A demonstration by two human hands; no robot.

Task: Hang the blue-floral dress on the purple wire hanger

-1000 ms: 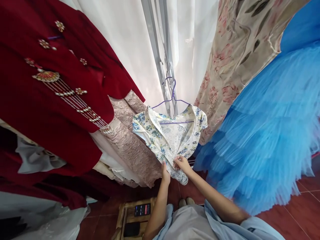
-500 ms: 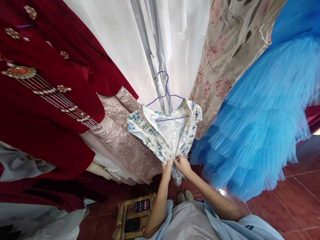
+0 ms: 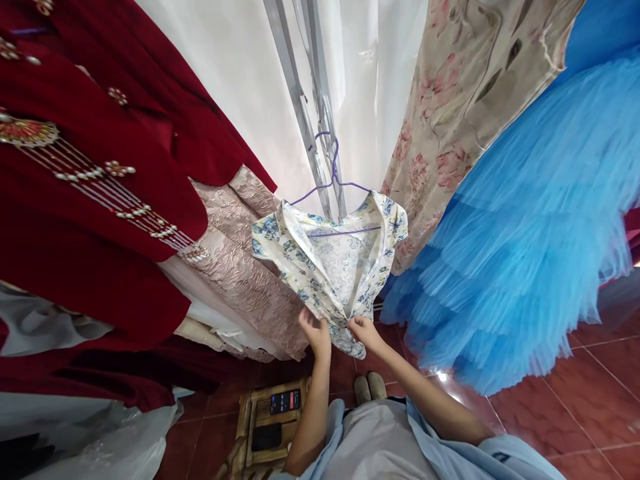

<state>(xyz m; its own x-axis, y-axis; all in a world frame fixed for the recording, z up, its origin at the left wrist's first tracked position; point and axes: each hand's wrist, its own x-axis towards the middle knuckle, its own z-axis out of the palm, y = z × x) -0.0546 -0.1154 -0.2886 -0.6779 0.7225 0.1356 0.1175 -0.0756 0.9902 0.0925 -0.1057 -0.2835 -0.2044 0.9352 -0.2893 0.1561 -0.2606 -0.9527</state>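
Note:
A short-sleeved white blouse (image 3: 305, 270) with blue and yellow flowers hangs by its shoulders on a purple hanger (image 3: 334, 175). Its front gapes in a deep V, showing the inside of the back. My right hand (image 3: 365, 332) pinches the front edge of the blouse at the bottom of the V. At the lower left side of the blouse is my left hand (image 3: 317, 337), thumb and fingers spread apart. I cannot tell whether its fingertips touch the cloth. The hanger's hook is at a grey metal rack (image 3: 289, 57).
Left hang a dark red velvet garment (image 3: 125, 220) with beaded ornaments and a pink brocade garment (image 3: 245, 280). A beige floral dress (image 3: 430, 133) and a blue tiered tulle dress (image 3: 500, 253) hang right. Below, a phone (image 3: 285, 401) lies on a wooden stool (image 3: 245, 417).
My left hand has come away from the front edges, moving left and spreading its fingers. My right hand keeps its pinch near the same place. The view has shifted slightly.

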